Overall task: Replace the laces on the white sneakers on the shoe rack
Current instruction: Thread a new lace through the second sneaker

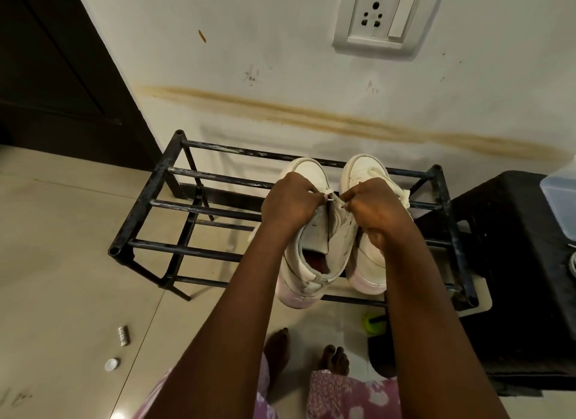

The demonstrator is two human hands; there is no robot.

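Two white sneakers stand side by side on the top bars of a black metal shoe rack [174, 172], toes toward the wall. The left sneaker [307, 269] is tipped, its opening and tongue facing me. My left hand [288, 200] and my right hand [375, 206] meet over its eyelets, each pinching a thin white lace end [331, 200] between fingertips. The right sneaker [366, 169] lies partly under my right hand. A bunch of white lace [402, 191] is draped over its right side.
A dark stool [511, 262] with a plastic container [561, 200] stands right of the rack. On the floor lie a small battery [123, 335], a white cap [111, 364] and a green object [372, 323]. A wall socket [386, 16] is above; my bare feet [311, 350] are below.
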